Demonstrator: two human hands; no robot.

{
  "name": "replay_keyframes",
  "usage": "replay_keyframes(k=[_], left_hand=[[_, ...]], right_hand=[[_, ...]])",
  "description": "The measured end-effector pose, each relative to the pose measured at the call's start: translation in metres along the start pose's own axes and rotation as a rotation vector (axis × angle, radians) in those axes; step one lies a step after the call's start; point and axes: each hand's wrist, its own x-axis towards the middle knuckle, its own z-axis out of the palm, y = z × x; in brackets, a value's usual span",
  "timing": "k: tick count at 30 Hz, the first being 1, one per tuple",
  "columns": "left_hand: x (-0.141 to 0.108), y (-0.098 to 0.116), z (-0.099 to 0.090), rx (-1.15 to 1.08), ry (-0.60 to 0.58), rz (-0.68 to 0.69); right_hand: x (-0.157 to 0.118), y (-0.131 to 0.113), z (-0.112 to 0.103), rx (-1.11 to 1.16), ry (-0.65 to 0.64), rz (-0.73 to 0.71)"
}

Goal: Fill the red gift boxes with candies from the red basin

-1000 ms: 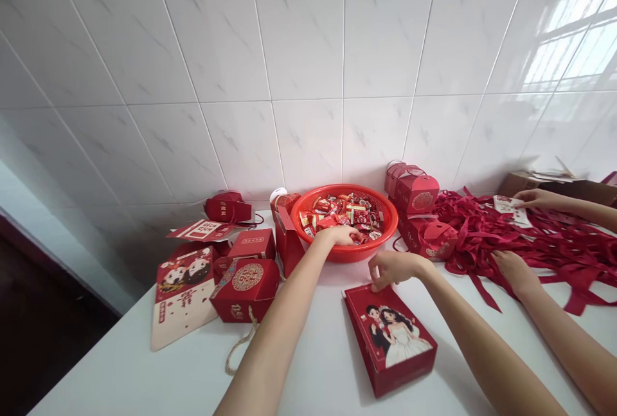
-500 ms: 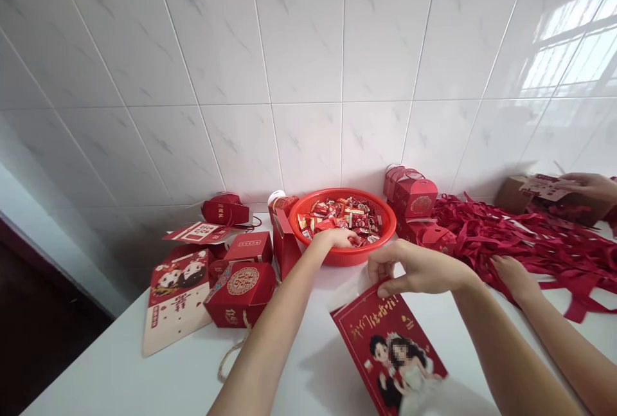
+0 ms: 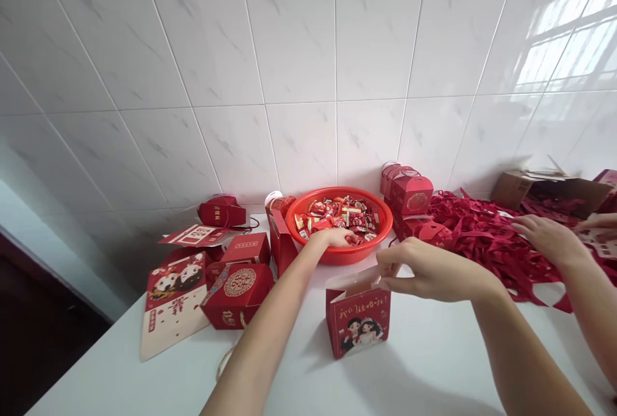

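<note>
My left hand [image 3: 340, 237] is down in a red plastic basket [image 3: 340, 258] among wrapped candies [image 3: 354, 218]. Its fingers are curled on the candies, and the fingertips are partly hidden. With thumb and fingers, my right hand [image 3: 414, 269] pinches the upper right edge of a small red gift box [image 3: 364, 319]. The box stands upright on the white table just in front of the basket, its top open, with a cartoon bride and groom on the side towards me.
Left of the basket are red boxes [image 3: 237, 294] and a flat printed card bag [image 3: 173, 303]. More red boxes [image 3: 409, 194] are stacked right of it. Red ribbons [image 3: 482, 242] spread farther right, near a cardboard box [image 3: 573, 194] and a co-worker's hands [image 3: 547, 236]. A tiled wall [image 3: 299, 146] rises behind.
The gift box has gone from tilted and flat-looking to upright and opened out, still in my right hand. My left hand stays in the basket. The co-worker's nearer hand has moved farther back over the ribbons.
</note>
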Motion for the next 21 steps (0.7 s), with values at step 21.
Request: replay_keyframes(k=[21], left_hand=[[-0.002,0.001,0.001,-0.046,0.12,-0.025]], right_hand=[[0.113,0.093,0.026,0.219,0.54,0.221]])
